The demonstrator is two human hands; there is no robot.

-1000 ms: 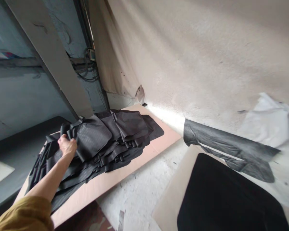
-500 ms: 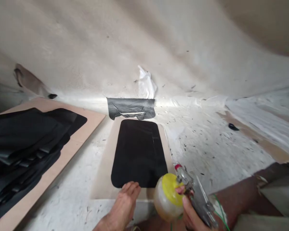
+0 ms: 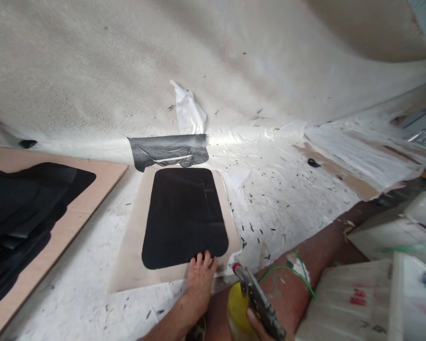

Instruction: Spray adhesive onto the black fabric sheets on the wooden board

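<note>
A flat black sheet (image 3: 184, 218) with rounded corners lies on a larger beige board (image 3: 128, 270). A thin pale line runs down its right part. My left hand (image 3: 201, 272) rests at the sheet's near edge, fingers slightly spread, the tips on the black surface. Down at the bottom, my right hand (image 3: 257, 327) is closed round a metal spray gun (image 3: 257, 300) with a red ring near its nozzle. Its yellow-topped cup (image 3: 237, 305) hangs on the left side. Most of the right hand is cut off by the frame's lower edge.
Black cut pieces (image 3: 24, 203) are piled on a pinkish board (image 3: 106, 182) at the left. A wrinkled dark strip (image 3: 168, 147) and white scrap (image 3: 191, 111) lie against the draped backing. White bins (image 3: 355, 298) stand at right, near a green cord (image 3: 280, 267).
The view has turned right, bringing the bins into sight. My left hand has shifted right along the sheet's near edge. The spray gun has moved lower, away from the sheet.
</note>
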